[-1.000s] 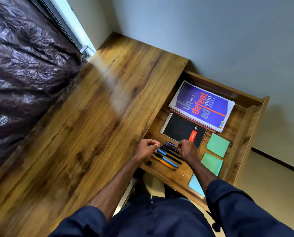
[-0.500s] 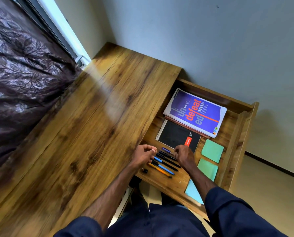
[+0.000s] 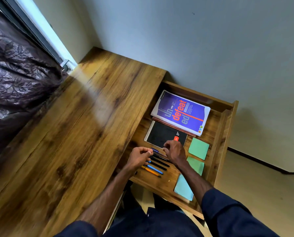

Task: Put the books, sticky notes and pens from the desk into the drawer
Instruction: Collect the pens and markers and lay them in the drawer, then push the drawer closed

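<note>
- Drawer [image 3: 226,127] open at right of desk [image 3: 74,134]; the desk top shows none of the task's things.
- Purple book [image 3: 180,113] lies flat at the far end, on a reddish one; black spiral notebook [image 3: 161,134] just near of it. Largest items at the back, probably to leave room in front.
- Far green sticky pad [image 3: 198,148], near green sticky pad [image 3: 196,165] and blue sticky pad [image 3: 183,188] run along the right wall.
- Pens [image 3: 157,167] lie parallel in a row near the drawer's left edge.
- Left hand [image 3: 138,158] and right hand [image 3: 175,151], fingers curled, sit at opposite ends of the purple pen [image 3: 155,150]; actual pinch not resolvable.
- Judgement: squaring up the last pen; task near done.
</note>
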A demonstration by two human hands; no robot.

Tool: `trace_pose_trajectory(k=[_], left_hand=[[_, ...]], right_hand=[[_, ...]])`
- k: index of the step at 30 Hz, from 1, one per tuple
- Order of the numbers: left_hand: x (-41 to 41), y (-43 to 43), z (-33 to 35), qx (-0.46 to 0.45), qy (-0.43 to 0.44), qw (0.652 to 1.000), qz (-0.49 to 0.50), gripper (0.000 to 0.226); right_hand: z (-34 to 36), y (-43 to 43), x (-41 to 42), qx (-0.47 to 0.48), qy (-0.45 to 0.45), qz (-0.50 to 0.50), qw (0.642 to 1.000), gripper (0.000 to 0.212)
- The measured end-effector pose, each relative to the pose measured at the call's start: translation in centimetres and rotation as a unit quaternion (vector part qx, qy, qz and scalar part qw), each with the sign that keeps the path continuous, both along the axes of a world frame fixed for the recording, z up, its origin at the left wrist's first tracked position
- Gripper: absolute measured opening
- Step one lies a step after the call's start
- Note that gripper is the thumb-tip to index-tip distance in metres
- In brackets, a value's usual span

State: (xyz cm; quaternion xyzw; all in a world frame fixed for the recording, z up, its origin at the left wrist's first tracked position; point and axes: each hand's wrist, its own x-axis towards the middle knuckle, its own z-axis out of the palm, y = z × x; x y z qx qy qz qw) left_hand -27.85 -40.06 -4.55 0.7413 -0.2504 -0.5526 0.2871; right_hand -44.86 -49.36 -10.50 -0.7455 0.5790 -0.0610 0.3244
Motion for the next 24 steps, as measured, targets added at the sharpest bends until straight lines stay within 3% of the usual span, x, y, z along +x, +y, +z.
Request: trace_pose_trajectory(k=[10, 18, 24], left_hand=[[-5.4, 2.2, 0.0, 0.001, 0.009, 1.0, 0.003, 0.017], [-10.8, 4.7, 0.0, 0.005, 0.017, 0.998, -0.052, 0.01], [-16.2, 4.8, 0.9, -0.018, 0.05, 0.997, -0.058, 0.018]], right_hand=[[-0.1, 2.0, -5.6, -0.029, -0.022, -0.026, 0.999, 0.008], [1.3, 6.2, -11.0, -0.03, -0.059, -0.076, 0.995, 0.009], [3.4, 8.0, -15.4, -0.038, -0.068, -0.078, 0.994, 0.01]])
